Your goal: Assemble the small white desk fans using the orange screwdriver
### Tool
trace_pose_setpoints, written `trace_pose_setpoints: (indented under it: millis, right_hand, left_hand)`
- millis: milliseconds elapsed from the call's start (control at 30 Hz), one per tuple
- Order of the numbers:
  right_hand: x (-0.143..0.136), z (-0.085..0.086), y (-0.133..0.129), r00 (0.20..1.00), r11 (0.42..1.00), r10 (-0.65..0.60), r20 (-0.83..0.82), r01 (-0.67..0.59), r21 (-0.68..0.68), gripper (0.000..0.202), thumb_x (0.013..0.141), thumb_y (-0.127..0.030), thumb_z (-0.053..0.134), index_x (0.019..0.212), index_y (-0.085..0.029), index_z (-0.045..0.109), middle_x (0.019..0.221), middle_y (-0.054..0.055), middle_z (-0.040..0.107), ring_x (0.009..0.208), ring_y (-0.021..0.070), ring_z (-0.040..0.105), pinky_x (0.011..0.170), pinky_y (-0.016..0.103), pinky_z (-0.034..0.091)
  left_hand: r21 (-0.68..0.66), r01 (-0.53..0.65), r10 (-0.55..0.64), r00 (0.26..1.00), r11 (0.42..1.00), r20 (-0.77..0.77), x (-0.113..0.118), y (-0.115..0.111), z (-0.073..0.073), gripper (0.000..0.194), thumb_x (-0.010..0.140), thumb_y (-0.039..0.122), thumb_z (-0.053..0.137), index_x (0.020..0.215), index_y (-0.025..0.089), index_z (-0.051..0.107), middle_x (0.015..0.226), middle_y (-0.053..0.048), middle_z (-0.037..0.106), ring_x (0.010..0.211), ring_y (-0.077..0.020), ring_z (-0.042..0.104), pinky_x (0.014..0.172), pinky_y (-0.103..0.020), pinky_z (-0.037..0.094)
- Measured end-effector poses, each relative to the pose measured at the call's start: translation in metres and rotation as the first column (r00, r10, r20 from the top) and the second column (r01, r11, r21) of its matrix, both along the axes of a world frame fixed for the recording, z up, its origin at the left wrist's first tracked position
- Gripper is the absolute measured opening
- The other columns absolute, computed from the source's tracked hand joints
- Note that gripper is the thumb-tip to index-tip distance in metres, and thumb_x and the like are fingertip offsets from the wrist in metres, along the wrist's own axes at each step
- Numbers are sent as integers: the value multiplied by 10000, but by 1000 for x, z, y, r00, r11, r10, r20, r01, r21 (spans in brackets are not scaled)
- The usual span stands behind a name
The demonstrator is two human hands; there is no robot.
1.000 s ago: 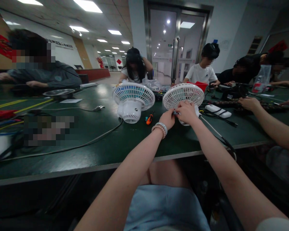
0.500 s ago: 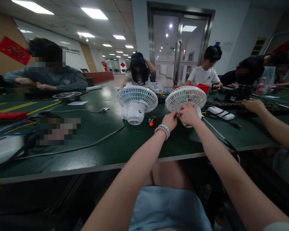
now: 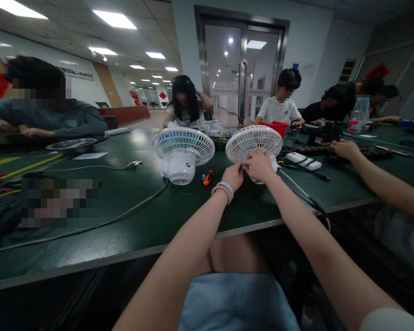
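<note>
Two white fans lie on the dark green table with their slotted grilles tilted upward. At the right fan (image 3: 254, 141), my right hand (image 3: 261, 166) has its fingers bent over the motor housing behind the grille. My left hand (image 3: 233, 177), with bracelets at the wrist, is closed close beside it. Between the fingertips of both hands sits a small greyish piece (image 3: 244, 167), too small to name. The housing is mostly covered by my hands. To the left stands the other fan (image 3: 180, 171), untouched. An orange-handled screwdriver (image 3: 208, 178) lies between that fan and my left hand.
A white power strip (image 3: 303, 161) with a black cable lies at right, near a neighbour's hand (image 3: 347, 149). A red box (image 3: 278, 128) and plastic bags (image 3: 212, 128) are behind the fans. A grey cord (image 3: 138, 211) crosses the left side. Several people sit around the table.
The view has turned slightly to the right, so everything appears further left. My hands stay together at the right fan, with little visible movement. The person opposite has raised their head slightly.
</note>
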State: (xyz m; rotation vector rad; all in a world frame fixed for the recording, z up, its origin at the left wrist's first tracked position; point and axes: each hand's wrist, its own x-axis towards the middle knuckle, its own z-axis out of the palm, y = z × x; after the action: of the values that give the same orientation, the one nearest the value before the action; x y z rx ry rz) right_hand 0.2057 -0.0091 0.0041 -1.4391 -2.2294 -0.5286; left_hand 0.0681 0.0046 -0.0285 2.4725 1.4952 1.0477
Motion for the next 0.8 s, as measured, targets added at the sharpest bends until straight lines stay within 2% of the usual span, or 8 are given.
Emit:
trace_pose_setpoints:
  millis: [200,367,533,667,800]
  right_hand:
    - [0,1,1,1000,1000,-1,-7,1,-11,205,769,-312,529,866,-242,695,1045,83,564,1030,275,373,816,431,260]
    - [1,0,3,1000,1000,-9,2,9,-14,202,763,-315,530,843,-233,697,1045,85,564,1025,277,376,810,432,261]
    - [3,2,2,1000,1000,-1,16,2,-22,218,765,-337,529,864,-238,696,1051,85,564,1027,280,370,807,429,265]
    - [5,2,2,999,999,31,8,-31,-36,205,742,-297,545,863,-237,698,1043,77,567,1027,278,378,811,426,270]
    - [8,0,9,992,997,68,-104,-70,-17,214,748,-217,499,825,-211,699,1002,68,579,1009,249,426,822,401,291]
  left_hand:
    - [90,21,-25,999,996,45,2,-2,0,293,785,102,436,1052,149,548,1071,-94,607,1008,-174,555,926,-318,423]
    - [129,41,-50,996,991,73,1,-3,0,286,765,86,438,1027,146,538,1026,-96,601,967,-177,559,897,-321,439]
    - [106,47,-55,995,993,79,1,-5,3,241,785,102,436,994,149,547,1015,-99,607,962,-178,561,899,-330,436]
    - [70,34,-40,996,997,79,1,-5,4,254,787,92,437,1008,158,544,1043,-91,608,985,-171,561,917,-325,426]
    - [75,53,-59,995,996,82,0,-2,3,234,798,108,443,1005,150,542,1027,-98,616,955,-173,574,901,-323,433]
